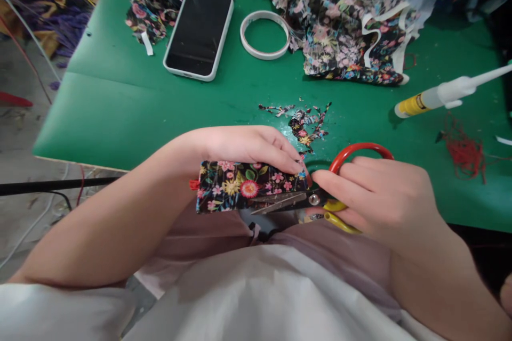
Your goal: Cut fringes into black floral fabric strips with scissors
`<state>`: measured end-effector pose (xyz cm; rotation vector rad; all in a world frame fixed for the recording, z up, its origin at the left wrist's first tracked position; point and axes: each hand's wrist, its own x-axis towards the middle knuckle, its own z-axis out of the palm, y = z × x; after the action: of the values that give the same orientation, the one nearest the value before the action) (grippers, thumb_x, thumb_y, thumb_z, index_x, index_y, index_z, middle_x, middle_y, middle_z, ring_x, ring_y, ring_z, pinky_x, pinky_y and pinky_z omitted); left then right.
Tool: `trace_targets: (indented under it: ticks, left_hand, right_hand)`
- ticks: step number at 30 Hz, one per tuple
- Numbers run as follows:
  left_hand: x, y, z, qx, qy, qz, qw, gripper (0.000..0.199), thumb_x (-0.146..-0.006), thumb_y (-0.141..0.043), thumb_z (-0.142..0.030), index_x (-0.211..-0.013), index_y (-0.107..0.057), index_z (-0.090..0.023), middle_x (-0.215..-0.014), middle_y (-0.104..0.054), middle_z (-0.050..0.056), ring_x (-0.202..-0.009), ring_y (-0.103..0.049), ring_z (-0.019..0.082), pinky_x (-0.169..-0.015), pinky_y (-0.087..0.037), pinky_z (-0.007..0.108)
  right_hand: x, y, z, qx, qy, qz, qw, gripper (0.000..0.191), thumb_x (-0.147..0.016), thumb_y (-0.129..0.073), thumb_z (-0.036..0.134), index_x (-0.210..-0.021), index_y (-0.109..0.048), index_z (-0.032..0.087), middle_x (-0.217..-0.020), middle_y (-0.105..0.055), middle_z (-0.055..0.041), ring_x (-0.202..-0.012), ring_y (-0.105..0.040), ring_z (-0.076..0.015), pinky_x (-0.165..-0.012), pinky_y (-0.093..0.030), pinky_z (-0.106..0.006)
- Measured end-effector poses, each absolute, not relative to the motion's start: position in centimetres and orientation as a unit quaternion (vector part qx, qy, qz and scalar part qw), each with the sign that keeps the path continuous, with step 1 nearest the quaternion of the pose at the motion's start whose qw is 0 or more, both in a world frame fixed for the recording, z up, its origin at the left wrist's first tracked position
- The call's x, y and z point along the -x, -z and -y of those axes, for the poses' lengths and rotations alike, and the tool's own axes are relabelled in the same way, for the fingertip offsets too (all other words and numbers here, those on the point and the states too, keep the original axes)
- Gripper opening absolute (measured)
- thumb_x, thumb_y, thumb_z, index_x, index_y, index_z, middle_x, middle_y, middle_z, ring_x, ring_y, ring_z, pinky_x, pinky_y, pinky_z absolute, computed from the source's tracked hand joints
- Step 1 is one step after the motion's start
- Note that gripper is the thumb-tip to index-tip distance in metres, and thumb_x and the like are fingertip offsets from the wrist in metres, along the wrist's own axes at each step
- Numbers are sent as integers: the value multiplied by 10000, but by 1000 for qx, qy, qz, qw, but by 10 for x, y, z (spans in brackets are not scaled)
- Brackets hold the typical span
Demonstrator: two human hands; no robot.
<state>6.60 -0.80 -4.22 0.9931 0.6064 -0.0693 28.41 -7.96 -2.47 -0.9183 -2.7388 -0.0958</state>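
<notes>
My left hand [256, 145] is closed on a flat black floral fabric piece [232, 186], its fingers curled over the far edge and right end. Red thread [194, 184] sticks out at the piece's left end. In my right hand [380, 192] is a pair of scissors [314, 200] with red and yellow coated handles. The slightly parted blades point left and lie along the near edge of the fabric. Just beyond my hands, small floral fabric trimmings [306, 127] lie scattered on the green table [132, 117].
A phone [200, 32] and a roll of white tape [264, 34] lie further back. Floral fabric [332, 21] is heaped behind them, with more scraps [150, 8] at left. A glue bottle [436, 97] and tangled red thread [464, 149] are at right.
</notes>
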Motion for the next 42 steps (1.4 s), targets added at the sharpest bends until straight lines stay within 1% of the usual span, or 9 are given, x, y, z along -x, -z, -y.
trace_targets:
  ticks: [10,17,22,27,32,36,38,40,42]
  left_hand:
    - [-65,45,8,-464,54,-254,847,247,-850,-532,-231,-1007,-719,-193,-895,-731,3,-777,-654,135,-743,-465,206]
    - [-66,44,9,-479,49,-264,836,235,-845,-531,-218,-973,-724,-179,-879,-734,1,-784,-655,131,-755,-463,199]
    - [-65,45,9,-482,51,-264,834,257,-837,-542,-255,-1014,-719,-196,-894,-734,5,-755,-653,139,-756,-468,226]
    - [-65,47,7,-487,51,-256,833,262,-846,-538,-245,-1036,-711,-196,-917,-731,7,-787,-651,140,-774,-463,225]
    - [-66,46,7,-477,51,-241,843,261,-855,-522,-228,-1030,-714,-204,-915,-731,4,-786,-651,139,-775,-469,227]
    - [-68,44,8,-473,38,-243,846,249,-846,-521,-179,-977,-732,-189,-873,-735,3,-813,-652,140,-801,-468,226]
    - [-68,44,9,-455,37,-249,854,240,-840,-527,-180,-965,-732,-176,-841,-736,9,-809,-656,145,-801,-475,234]
    - [-68,44,9,-438,40,-255,861,235,-841,-526,-188,-959,-728,-169,-823,-734,10,-804,-658,144,-800,-478,237]
    - [-68,45,9,-441,39,-262,857,220,-838,-531,-187,-933,-727,-160,-821,-732,6,-811,-657,139,-811,-473,234]
  right_hand:
    - [-285,25,80,317,23,940,125,71,-805,-567,238,-820,-619,192,-548,-442,32,-556,-356,-126,-521,-204,-277]
    - [-285,26,80,315,32,940,129,90,-812,-561,248,-821,-627,187,-542,-441,29,-555,-351,-125,-522,-204,-273]
    - [-285,26,80,315,37,938,140,92,-805,-554,202,-842,-636,186,-530,-435,33,-556,-348,-124,-525,-218,-271]
    - [-284,27,79,309,24,940,144,102,-804,-535,156,-823,-633,176,-529,-436,32,-551,-354,-124,-521,-234,-273]
    - [-283,28,78,311,29,940,141,82,-821,-553,212,-797,-627,184,-519,-422,33,-542,-343,-124,-515,-229,-276]
    - [-284,27,80,310,31,941,134,82,-832,-549,222,-794,-613,189,-515,-417,35,-533,-354,-126,-508,-233,-281]
    - [-285,28,80,315,28,941,123,69,-826,-562,239,-808,-605,189,-539,-448,29,-542,-388,-131,-509,-256,-281]
    - [-286,29,80,316,10,942,110,110,-814,-584,281,-848,-593,177,-623,-527,4,-583,-446,-143,-544,-326,-280]
    - [-287,30,78,307,-15,946,105,213,-802,-601,339,-905,-574,155,-751,-594,-38,-663,-508,-168,-660,-421,-311]
